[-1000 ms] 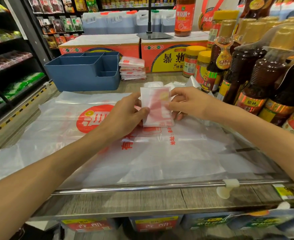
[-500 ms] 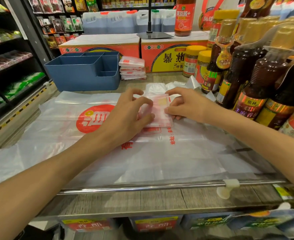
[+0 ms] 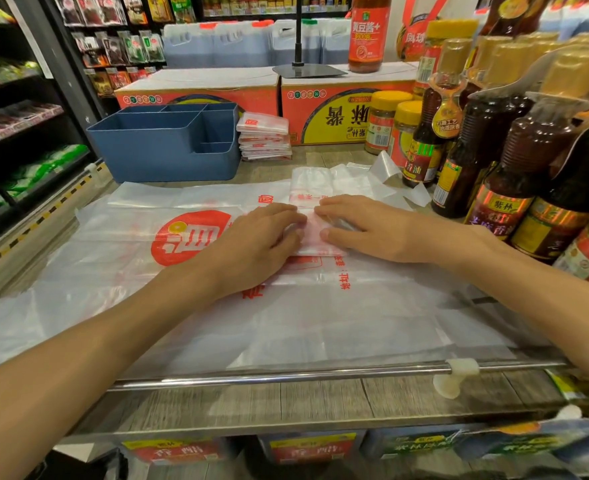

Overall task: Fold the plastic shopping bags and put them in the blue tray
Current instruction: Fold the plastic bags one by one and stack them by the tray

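- Steel rail (image 3: 286, 375) edges the near side of the wooden surface (image 3: 286, 407); just beyond it a large flat shopping bag (image 3: 321, 323) with red print lies spread out.
- Both hands press on a small folded bag (image 3: 312, 237) that lies on top of the spread bag. The left hand (image 3: 262, 240) lies flat on its left part, fingers (image 3: 286, 216) straight and close together; the right hand (image 3: 366, 230) lies flat on its right part, fingers likewise straight and together, the fingertips of the two hands nearly meeting.
- Judged from this, the step in hand is flattening the last fold, squeezing air out so the packet keeps its shape.
- Just behind the hands, looser clear plastic (image 3: 338, 181) lies crumpled beside the sauce bottles (image 3: 494, 150).
- Farther back stands the blue tray (image 3: 168, 157), with a stack of folded bags (image 3: 264, 136) touching or just beside its right wall, not inside it.
- Next, the packet needs a pinch that keeps the slippery layers from springing open, then a carry back and left to the tray.
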